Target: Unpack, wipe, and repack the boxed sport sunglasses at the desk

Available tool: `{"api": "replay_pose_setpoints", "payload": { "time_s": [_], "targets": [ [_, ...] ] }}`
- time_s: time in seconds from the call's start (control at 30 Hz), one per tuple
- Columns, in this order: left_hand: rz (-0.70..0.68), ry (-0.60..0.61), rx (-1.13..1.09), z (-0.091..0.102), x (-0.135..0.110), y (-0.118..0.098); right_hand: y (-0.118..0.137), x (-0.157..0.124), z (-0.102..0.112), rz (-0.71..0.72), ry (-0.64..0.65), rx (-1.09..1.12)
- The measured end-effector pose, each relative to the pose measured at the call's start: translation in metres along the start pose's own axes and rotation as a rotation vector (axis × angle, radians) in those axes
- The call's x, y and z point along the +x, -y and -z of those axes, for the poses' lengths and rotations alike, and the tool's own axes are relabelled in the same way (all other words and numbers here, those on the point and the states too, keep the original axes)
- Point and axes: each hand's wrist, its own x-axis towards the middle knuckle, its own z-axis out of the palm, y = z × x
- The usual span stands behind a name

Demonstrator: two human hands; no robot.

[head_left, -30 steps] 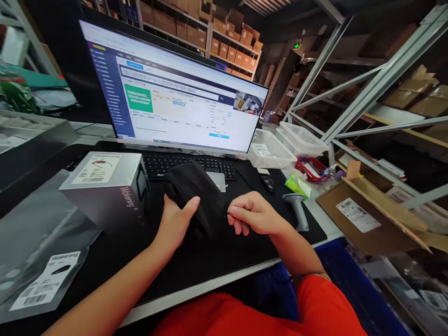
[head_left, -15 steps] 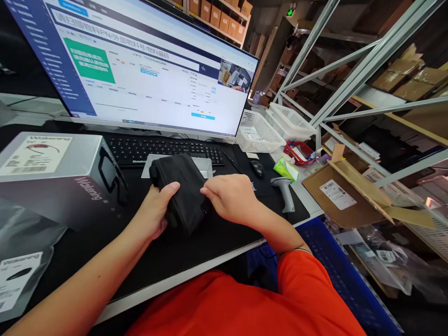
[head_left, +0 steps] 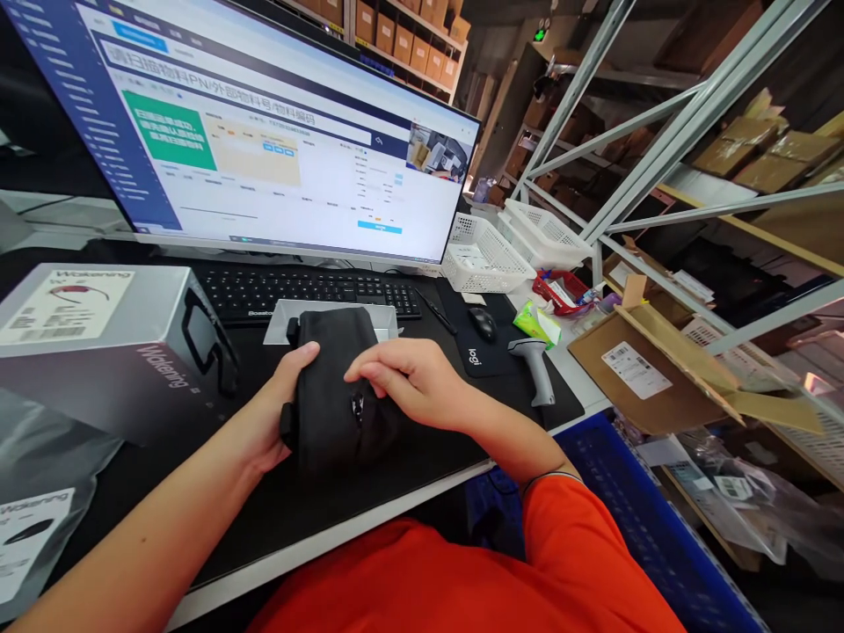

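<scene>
A soft black zip pouch [head_left: 336, 369] is held over the desk, its zip slider [head_left: 357, 404] showing on the side toward me. My left hand [head_left: 280, 404] is wrapped round the pouch's left side, thumb on top. The curled fingers of my right hand [head_left: 412, 378] are pinched together against the pouch's right part, just above the slider. What lies between those fingertips is hidden. Behind the pouch sits a shallow light grey box tray [head_left: 283, 323], partly covered by it.
A grey Wakening box [head_left: 151, 352] and a clear plastic bag [head_left: 53, 448] lie at the left. Behind are a keyboard [head_left: 296, 290] and monitor [head_left: 264, 193]. A mouse [head_left: 483, 323], barcode scanner [head_left: 535, 369], white baskets [head_left: 488, 264] and an opened carton [head_left: 639, 369] are at the right.
The pouch has turned, so its zip slider now faces me. My right hand has moved left, from the pouch's right end to above the slider; my left hand has shifted slightly left.
</scene>
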Motion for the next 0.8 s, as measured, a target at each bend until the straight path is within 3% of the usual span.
{"api": "replay_pose_setpoints", "payload": {
  "time_s": [0.2,0.4,0.53,0.67,0.8],
  "targets": [
    [0.074,0.076,0.018,-0.007,-0.017,0.009,0.001,-0.032,-0.003,-0.081,-0.105,0.008],
    [0.061,0.109,0.135,-0.027,-0.02,0.004,0.006,-0.058,0.018,0.145,0.054,-0.101],
    [0.135,0.18,0.159,-0.053,-0.011,-0.001,0.011,-0.079,0.022,0.192,-0.013,-0.315],
    [0.192,0.244,0.188,-0.073,0.003,0.01,0.01,-0.099,0.009,0.08,-0.093,-0.562],
    [0.255,0.238,0.26,-0.077,0.02,0.031,-0.001,-0.114,-0.007,-0.06,-0.072,-0.583]
  ]
}}
